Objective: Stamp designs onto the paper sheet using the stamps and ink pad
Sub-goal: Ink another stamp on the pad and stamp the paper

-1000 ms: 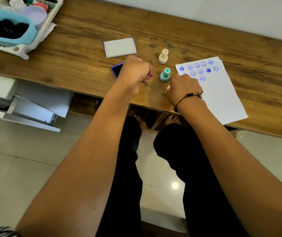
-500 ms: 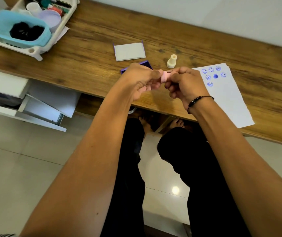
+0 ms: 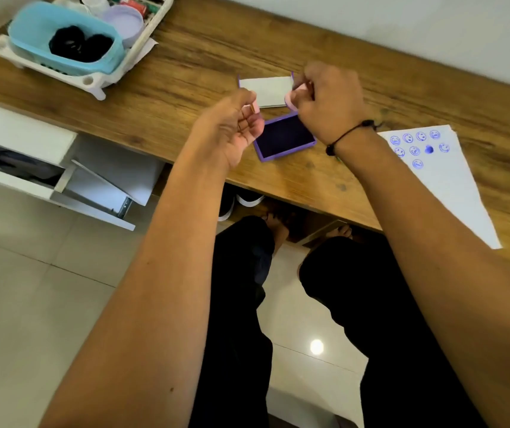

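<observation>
Paper sheet (image 3: 451, 186) lies flat on the wooden desk (image 3: 185, 72), well off to the right of both hands, its long axis running from the stamped upper corner down toward the desk's near edge; a cluster of blue smiley prints (image 3: 417, 146) fills only that upper corner, so most of it is bare. Ink pad (image 3: 284, 137), open in its purple case, sits directly under and between the hands, touching neither, its dark face up and its long side slanting up to the right. Its pale lid (image 3: 266, 89) lies just beyond.

Right hand (image 3: 328, 100) is closed on a pink stamp (image 3: 290, 98), only a sliver of it showing at the fingers, so which way its printing face points cannot be told. Left hand (image 3: 235, 128) pinches a small pink piece (image 3: 255, 108), probably the stamp's cap.

My judgement: the right hand is nearer both pad and paper; the next move is a short drop onto the pad, then a sweep right.
</observation>
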